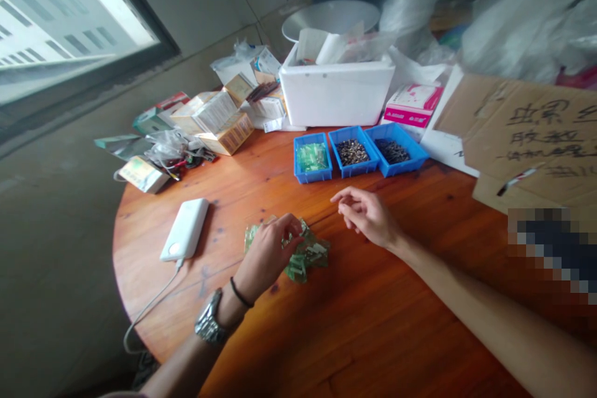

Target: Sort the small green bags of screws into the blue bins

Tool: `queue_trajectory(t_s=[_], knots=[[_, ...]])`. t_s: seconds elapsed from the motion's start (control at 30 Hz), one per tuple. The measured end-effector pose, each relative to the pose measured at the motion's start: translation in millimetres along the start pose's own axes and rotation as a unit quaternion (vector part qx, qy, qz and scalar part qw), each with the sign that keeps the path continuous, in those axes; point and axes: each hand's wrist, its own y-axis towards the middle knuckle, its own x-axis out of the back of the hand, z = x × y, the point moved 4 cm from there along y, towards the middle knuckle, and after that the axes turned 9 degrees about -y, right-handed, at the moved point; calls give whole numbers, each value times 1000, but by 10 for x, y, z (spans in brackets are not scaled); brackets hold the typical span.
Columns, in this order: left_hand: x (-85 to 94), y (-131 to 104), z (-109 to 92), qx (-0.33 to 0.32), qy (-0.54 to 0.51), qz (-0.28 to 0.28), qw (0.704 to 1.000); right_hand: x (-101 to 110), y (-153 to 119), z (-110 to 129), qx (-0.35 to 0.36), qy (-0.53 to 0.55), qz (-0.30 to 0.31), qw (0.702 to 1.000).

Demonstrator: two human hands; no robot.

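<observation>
My left hand [273, 242], with a metal watch [209, 322] and a dark band on the wrist, hovers over or touches a loose pile of small green translucent pieces [310, 258]. Its thumb and forefinger stand apart, and nothing shows between them; the other fingertips are hidden. To the right, above the bare wood, my right hand [366, 216] is loosely bent with its forefinger stretched out. I see nothing in it. Just beyond it are a blue bin of similar green pieces [312, 180], a blue bin of small brownish metal parts [357, 169] and a blue bin of dark parts [401, 168].
On the round wooden table [373, 317], a white power bank [186, 228] with a cable lies at left. Small boxes [224, 137] and bagged wires crowd the back left. Behind the bins stand a white foam box [338, 96], a pink-and-white box [413, 109] and cardboard [527, 130].
</observation>
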Motion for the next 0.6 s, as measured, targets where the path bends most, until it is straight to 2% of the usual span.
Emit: queue_trajectory(t_s=[0.1,0.17,0.23,0.33,0.47,0.6], knots=[[-15,55,-45,15,-86,19,996,-57,-29,76,7,-82,51,995],[-23,105,-51,30,-165,6,986,-74,-38,107,3,-96,73,993],[-47,170,-33,55,-262,-19,963,-86,-37,85,-28,-79,104,991],[-133,283,-2,85,-393,-57,914,-72,-20,-12,-81,-38,131,987],[-241,409,-9,101,-479,-78,869,-20,29,-114,-102,45,102,988],[-221,475,-100,86,-477,-55,873,46,65,-90,-73,102,-11,992]])
